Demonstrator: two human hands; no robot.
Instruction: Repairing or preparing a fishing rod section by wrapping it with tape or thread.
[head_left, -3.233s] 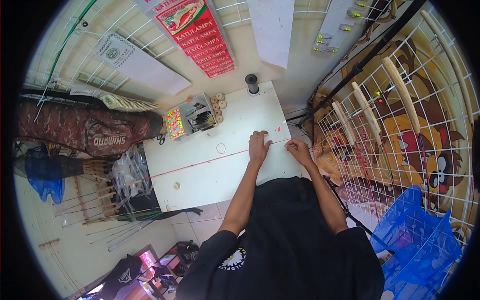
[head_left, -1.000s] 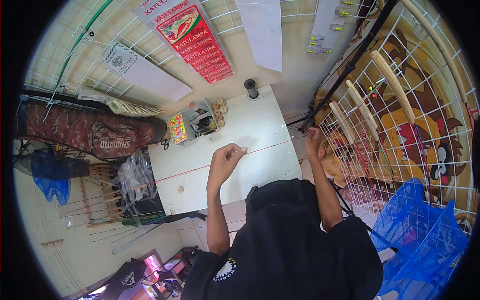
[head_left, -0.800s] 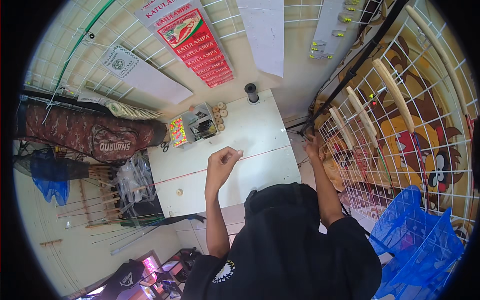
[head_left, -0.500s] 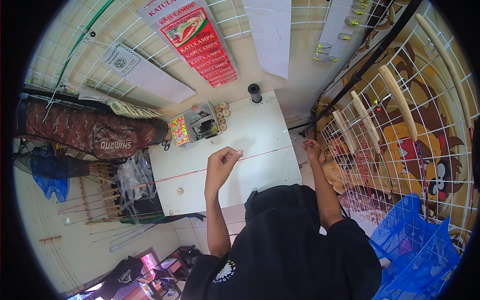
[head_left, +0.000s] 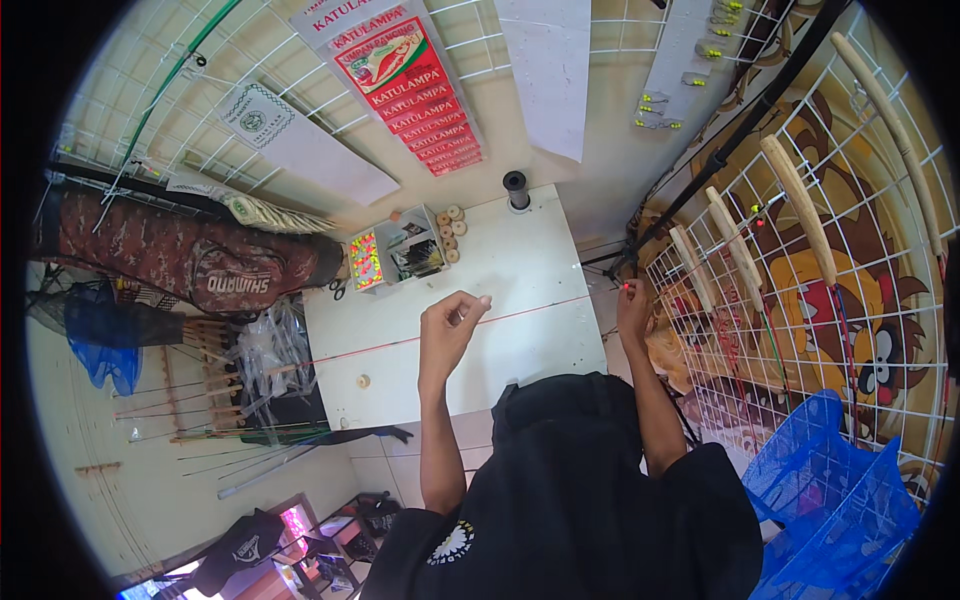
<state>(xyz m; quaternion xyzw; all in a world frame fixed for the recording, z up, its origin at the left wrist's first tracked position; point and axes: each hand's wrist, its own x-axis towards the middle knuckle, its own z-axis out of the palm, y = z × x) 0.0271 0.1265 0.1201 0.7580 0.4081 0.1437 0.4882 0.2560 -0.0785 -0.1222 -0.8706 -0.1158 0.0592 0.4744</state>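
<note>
A thin red fishing rod (head_left: 540, 308) lies across the white table (head_left: 400, 400), slanting from the left edge to the right edge. Over its middle is my left hand (head_left: 447, 335), with thumb and fingers curled into a pinch. Whatever they pinch is too fine to see, and I cannot tell whether the hand touches the rod. Past the table's right edge, my right hand (head_left: 632, 312) is raised with its fingertips closed on a small red bead-like piece (head_left: 628, 287). Most of its other fingers are hard to make out.
A divided box (head_left: 405, 250) with bright floats stands at the back left, beside several cork rings (head_left: 452, 228). A black tube (head_left: 515, 190) stands at the back edge. A loose ring (head_left: 363, 381) lies front left. A wire grid (head_left: 790, 300) with wooden handles rises close right.
My right hand has turned slightly and shifted a little, still pinching the small red piece. My left hand keeps its pinch over the rod. The whole view has shifted slightly.
</note>
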